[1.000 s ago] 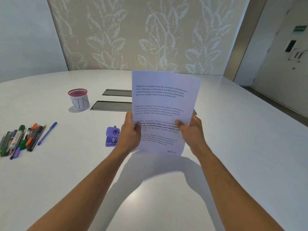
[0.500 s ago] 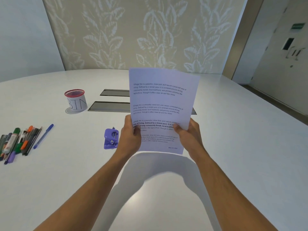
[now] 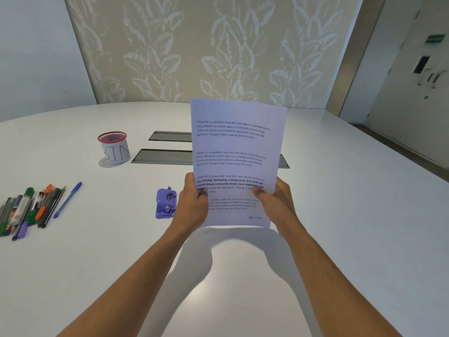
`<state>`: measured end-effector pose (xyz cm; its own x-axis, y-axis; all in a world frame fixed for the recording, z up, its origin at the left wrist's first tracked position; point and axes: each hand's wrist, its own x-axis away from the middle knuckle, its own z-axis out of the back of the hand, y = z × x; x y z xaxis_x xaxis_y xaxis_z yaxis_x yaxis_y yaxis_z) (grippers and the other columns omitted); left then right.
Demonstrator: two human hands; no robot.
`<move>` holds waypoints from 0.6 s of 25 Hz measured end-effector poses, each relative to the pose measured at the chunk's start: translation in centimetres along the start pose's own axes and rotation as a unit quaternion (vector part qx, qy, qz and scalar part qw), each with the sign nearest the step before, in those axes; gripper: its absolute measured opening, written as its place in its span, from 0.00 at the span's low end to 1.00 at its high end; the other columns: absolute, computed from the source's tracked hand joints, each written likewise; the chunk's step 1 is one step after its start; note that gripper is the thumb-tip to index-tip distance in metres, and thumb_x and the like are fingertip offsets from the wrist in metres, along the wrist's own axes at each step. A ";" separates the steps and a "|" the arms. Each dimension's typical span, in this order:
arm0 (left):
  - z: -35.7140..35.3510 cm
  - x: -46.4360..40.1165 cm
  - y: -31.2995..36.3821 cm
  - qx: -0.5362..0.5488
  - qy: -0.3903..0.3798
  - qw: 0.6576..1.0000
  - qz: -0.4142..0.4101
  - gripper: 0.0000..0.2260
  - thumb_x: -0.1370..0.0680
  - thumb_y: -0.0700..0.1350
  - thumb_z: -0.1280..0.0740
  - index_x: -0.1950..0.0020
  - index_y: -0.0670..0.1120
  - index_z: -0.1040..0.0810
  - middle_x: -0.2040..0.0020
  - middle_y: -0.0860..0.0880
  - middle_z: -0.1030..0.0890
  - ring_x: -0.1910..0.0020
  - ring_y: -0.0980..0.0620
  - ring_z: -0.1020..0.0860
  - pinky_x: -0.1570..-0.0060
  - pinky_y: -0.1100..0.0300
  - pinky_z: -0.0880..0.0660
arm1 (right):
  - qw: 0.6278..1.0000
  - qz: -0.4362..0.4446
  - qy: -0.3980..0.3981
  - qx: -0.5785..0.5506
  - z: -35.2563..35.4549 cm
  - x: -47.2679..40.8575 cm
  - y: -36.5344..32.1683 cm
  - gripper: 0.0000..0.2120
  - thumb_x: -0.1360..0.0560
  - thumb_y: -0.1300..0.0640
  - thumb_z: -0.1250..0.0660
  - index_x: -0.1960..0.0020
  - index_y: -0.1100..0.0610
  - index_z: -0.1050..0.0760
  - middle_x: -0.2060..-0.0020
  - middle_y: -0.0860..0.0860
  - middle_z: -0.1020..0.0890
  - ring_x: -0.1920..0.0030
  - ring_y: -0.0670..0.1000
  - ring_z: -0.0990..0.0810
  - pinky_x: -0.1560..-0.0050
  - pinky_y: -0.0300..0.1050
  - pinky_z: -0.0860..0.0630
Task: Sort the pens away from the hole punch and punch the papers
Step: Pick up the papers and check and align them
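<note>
I had the papers (image 3: 237, 152) upright above the table (image 3: 340, 215), my left hand (image 3: 193, 203) and right hand (image 3: 274, 203) each gripping a lower edge. The pens (image 3: 29, 210) lay well left, apart from the punch (image 3: 166, 203), so I judged sorting done and punching next: lower an edge into the slot. Against a second earlier, little had changed; the sheets sat marginally higher.

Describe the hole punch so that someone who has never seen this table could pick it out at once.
On the big white table, look just left of the printed paper held upright by the left hand and right hand. The hole punch sits beside the left hand. It is a small, squat purple block with metal pins, unlike the long thin pens piled far to the left.
</note>
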<state>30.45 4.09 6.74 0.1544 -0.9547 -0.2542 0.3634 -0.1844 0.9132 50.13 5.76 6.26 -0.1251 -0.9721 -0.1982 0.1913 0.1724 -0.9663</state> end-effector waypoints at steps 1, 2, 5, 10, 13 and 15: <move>0.2 -0.1 -0.1 0.004 -0.001 1.000 0.000 0.09 0.19 0.35 0.44 0.44 0.49 0.36 0.54 0.56 0.26 0.56 0.56 0.25 0.58 0.54 0.23 | 1.000 0.009 -0.002 -0.007 0.1 -0.1 -0.2 0.11 0.23 0.64 0.33 0.45 0.51 0.21 0.51 0.48 0.14 0.50 0.50 0.16 0.49 0.49 0.19; 0.5 -0.1 -0.2 0.009 -0.006 1.000 0.004 0.09 0.19 0.36 0.44 0.44 0.49 0.36 0.54 0.56 0.25 0.56 0.55 0.25 0.57 0.53 0.23 | 1.000 0.017 -0.001 -0.014 0.2 -0.1 -0.4 0.10 0.23 0.63 0.32 0.44 0.52 0.22 0.50 0.48 0.15 0.50 0.50 0.16 0.49 0.49 0.19; 1.2 0.0 -0.4 0.026 -0.039 0.998 0.046 0.10 0.20 0.37 0.43 0.43 0.50 0.34 0.51 0.56 0.23 0.52 0.53 0.22 0.54 0.51 0.21 | 0.999 0.022 0.008 -0.036 0.6 -0.4 -0.7 0.09 0.21 0.60 0.33 0.41 0.53 0.25 0.47 0.49 0.16 0.49 0.49 0.16 0.48 0.48 0.19; 2.7 -0.7 -1.4 0.052 -0.064 0.990 0.115 0.10 0.21 0.43 0.36 0.40 0.49 0.30 0.51 0.52 0.20 0.53 0.53 0.19 0.58 0.59 0.23 | 0.995 -0.042 -0.010 -0.086 0.4 -0.6 0.1 0.09 0.21 0.63 0.34 0.43 0.53 0.23 0.48 0.53 0.15 0.48 0.55 0.15 0.46 0.53 0.19; 4.4 -2.0 -2.4 -0.003 0.034 0.995 0.093 0.08 0.21 0.48 0.35 0.45 0.46 0.26 0.56 0.48 0.19 0.62 0.52 0.21 0.71 0.64 0.26 | 0.991 -0.079 -0.018 -0.109 0.3 -0.4 1.2 0.10 0.21 0.64 0.35 0.41 0.57 0.23 0.47 0.54 0.14 0.48 0.56 0.15 0.45 0.54 0.19; 5.8 -3.2 -3.8 -0.099 0.105 0.986 0.084 0.08 0.22 0.49 0.34 0.47 0.46 0.24 0.55 0.49 0.20 0.58 0.50 0.22 0.65 0.61 0.24 | 0.987 -0.104 -0.017 -0.121 0.2 -0.2 1.8 0.11 0.21 0.65 0.35 0.40 0.59 0.23 0.47 0.56 0.14 0.50 0.56 0.15 0.48 0.51 0.18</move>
<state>23.25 6.48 5.98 0.4059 -0.8952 -0.1842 0.4853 0.0403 0.8734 50.66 6.21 4.63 -0.1038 -0.9945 0.0101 -0.0734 -0.0025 -0.9973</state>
